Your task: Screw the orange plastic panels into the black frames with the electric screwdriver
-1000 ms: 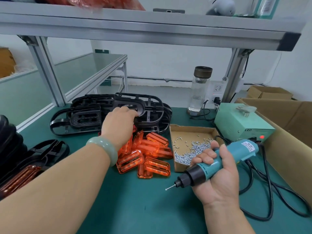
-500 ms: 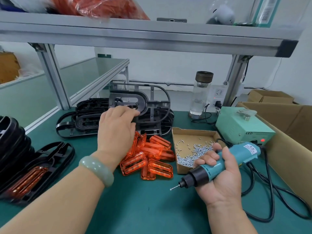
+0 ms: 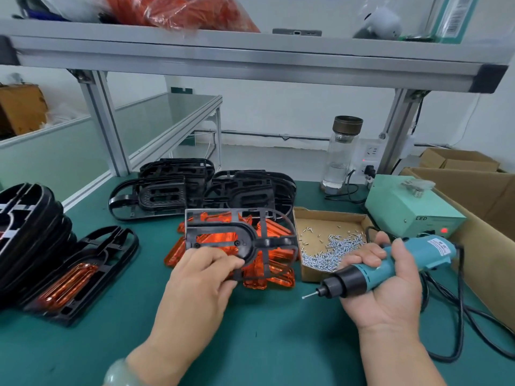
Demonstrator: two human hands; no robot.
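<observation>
- The left hand (image 3: 198, 277) grips a black frame (image 3: 252, 240) by its near edge, held over the orange panels (image 3: 281, 274) piled on the green worktop (image 3: 278, 344).
- A box of screws (image 3: 315, 232) sits just beside them.
- The right hand (image 3: 390, 291) grips the electric screwdriver (image 3: 426, 250), bit pointing left.

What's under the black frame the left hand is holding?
A loose pile of orange panels on the green mat shows through openings in the black frame. Its bars and the left hand cover part of it.
</observation>
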